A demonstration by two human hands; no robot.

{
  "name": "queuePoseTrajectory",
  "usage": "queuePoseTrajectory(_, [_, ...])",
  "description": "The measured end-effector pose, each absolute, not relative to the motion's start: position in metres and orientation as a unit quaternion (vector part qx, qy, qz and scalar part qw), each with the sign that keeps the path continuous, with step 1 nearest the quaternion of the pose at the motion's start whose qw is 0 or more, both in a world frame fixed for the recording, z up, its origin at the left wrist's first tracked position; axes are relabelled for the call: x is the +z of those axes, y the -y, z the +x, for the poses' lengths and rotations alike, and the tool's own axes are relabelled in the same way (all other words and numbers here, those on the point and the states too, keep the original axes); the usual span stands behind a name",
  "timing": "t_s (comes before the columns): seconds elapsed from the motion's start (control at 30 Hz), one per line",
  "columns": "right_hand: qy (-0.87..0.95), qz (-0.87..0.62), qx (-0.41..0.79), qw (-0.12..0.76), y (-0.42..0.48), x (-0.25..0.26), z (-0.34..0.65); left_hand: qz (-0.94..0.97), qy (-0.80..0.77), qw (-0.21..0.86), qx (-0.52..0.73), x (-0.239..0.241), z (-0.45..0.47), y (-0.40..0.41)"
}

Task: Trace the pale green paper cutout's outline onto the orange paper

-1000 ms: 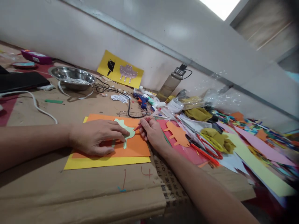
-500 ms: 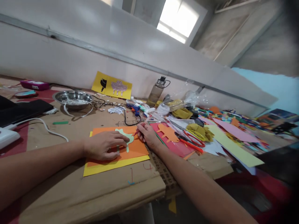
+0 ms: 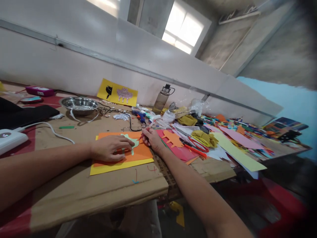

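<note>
My left hand (image 3: 112, 147) lies flat with fingers stretched over a pale green paper cutout (image 3: 135, 144), holding it down on an orange sheet (image 3: 145, 153). Under the orange sheet, a yellow sheet (image 3: 119, 169) shows along the front and left edges. A slim red pen (image 3: 141, 136) is pinched in my right hand (image 3: 152, 141), its tip at the cutout's right edge. The part of the cutout beneath my left fingers is hidden. Just right of my right hand, an orange animal-shaped cutout (image 3: 172, 138) rests on red paper (image 3: 184, 154).
Red-handled scissors (image 3: 199, 148), mustard cloth (image 3: 204, 138) and paper strips crowd the right side. Behind are a blue glue gun (image 3: 139, 115), a water bottle (image 3: 161, 99), a steel bowl (image 3: 79, 103) and a decorated yellow card (image 3: 117, 92). A white power strip (image 3: 11, 140) sits left.
The camera view has shifted slightly, moving the table up and its right side leftward in the picture. Both hands keep nearly the same places on the paper, the pen still at the cutout's edge.
</note>
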State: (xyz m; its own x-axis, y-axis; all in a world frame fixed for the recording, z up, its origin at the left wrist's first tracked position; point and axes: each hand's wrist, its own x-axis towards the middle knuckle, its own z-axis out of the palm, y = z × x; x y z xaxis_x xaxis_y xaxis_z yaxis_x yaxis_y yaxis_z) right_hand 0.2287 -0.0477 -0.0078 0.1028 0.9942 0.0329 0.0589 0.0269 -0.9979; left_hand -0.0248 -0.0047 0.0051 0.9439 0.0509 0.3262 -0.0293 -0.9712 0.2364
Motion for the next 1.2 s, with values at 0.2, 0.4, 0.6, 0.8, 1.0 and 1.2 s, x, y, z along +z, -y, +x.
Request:
queuePoseTrajectory(0.2, [0.499, -0.532, 0.449, 0.517, 0.045, -0.009, 0.23, 0.98, -0.002, 0.115, 0.163, 0.007, -0.025, 0.004])
queuePoseTrajectory(0.4, [0.505, -0.534, 0.445, 0.512, 0.046, -0.007, 0.229, 0.98, -0.001, 0.118, 0.159, 0.008, -0.025, 0.004])
queuePoseTrajectory(0.6, [0.5, -0.534, 0.442, 0.519, 0.048, -0.005, 0.227, 0.978, 0.004, 0.132, 0.162, 0.008, -0.026, 0.003])
queuePoseTrajectory(0.8, [0.501, -0.512, 0.435, 0.545, 0.052, 0.012, 0.222, 0.976, 0.007, 0.149, 0.161, 0.009, -0.025, 0.004])
queuePoseTrajectory(1.0, [0.522, -0.464, 0.448, 0.558, 0.055, 0.025, 0.2, 0.975, -0.009, 0.157, 0.154, 0.01, -0.025, 0.007])
queuePoseTrajectory(1.2, [0.559, -0.414, 0.45, 0.56, 0.073, 0.007, 0.19, 0.973, -0.02, 0.174, 0.15, 0.012, -0.025, 0.011])
